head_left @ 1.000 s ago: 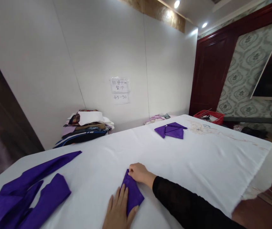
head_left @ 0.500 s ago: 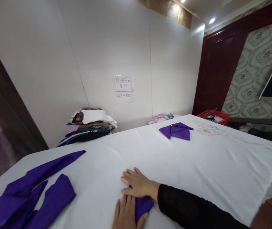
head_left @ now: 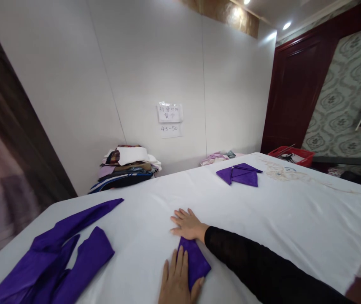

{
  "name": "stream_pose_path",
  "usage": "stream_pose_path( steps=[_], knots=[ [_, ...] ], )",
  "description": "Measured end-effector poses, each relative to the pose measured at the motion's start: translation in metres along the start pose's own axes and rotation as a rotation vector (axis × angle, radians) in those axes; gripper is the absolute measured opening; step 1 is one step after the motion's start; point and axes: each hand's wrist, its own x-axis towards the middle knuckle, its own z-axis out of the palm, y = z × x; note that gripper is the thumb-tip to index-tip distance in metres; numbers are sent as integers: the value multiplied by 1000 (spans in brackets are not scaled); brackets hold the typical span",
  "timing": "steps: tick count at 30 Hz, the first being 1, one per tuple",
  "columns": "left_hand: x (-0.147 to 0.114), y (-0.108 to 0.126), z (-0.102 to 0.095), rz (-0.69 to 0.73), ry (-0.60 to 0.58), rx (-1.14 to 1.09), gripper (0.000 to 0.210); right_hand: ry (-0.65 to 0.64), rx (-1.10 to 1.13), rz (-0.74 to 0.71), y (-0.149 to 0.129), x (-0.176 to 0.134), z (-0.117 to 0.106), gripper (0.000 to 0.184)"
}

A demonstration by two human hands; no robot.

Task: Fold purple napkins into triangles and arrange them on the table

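A small folded purple cloth (head_left: 197, 262) lies on the white-covered table (head_left: 136, 253), close to me. My left hand (head_left: 178, 274) rests flat on its left side, fingers stretched out and the thumb at its lower edge. At the cloth's far end is my right hand (head_left: 187, 223), palm down with the fingers spread, covering the tip. Neither hand grips anything. Further back on the right lies another folded purple cloth (head_left: 243, 175), with pointed corners. Loose, rumpled purple cloth (head_left: 41, 266) spreads over the table's left side.
A pile of folded clothes (head_left: 126, 166) stands beyond the table's far edge. Pink fabric (head_left: 214, 158) lies at the back, and a red basket (head_left: 305, 158) is at the far right. Paper signs (head_left: 170, 120) hang on the pale wall. A curtain (head_left: 12, 126) hangs at left.
My right hand has slid away from me and apart from my left hand, uncovering more of the purple cloth. The left hand stays on the cloth. The whole view has shifted slightly.
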Motion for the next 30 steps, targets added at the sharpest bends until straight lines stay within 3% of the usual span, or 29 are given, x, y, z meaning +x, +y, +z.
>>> stream_pose_path(
  steps=[5, 8, 10, 14, 20, 26, 30],
  knots=[
    [0, 1, -1, 5, 17, -9, 78, 4, 33, 56, -18, 0, -16, 57],
    [-1, 3, 0, -7, 46, 0, 78, 50, 43, -99, -32, -13, -8, 64],
    [-2, 4, 3, -29, 80, 18, 76, 13, 58, -188, -35, -21, 2, 64],
    [-3, 6, 7, -32, 125, 47, 72, 6, 36, -152, -26, -21, 15, 62],
    [-4, 6, 4, -30, 164, 74, 73, 6, -17, -113, -15, -7, 11, 67],
    [-13, -6, 11, 11, 106, 35, 71, 41, -28, -127, -12, -5, 12, 71],
    [-29, -7, 21, -73, 142, 86, 73, 34, -29, -113, -12, -4, 13, 70]
  ],
)
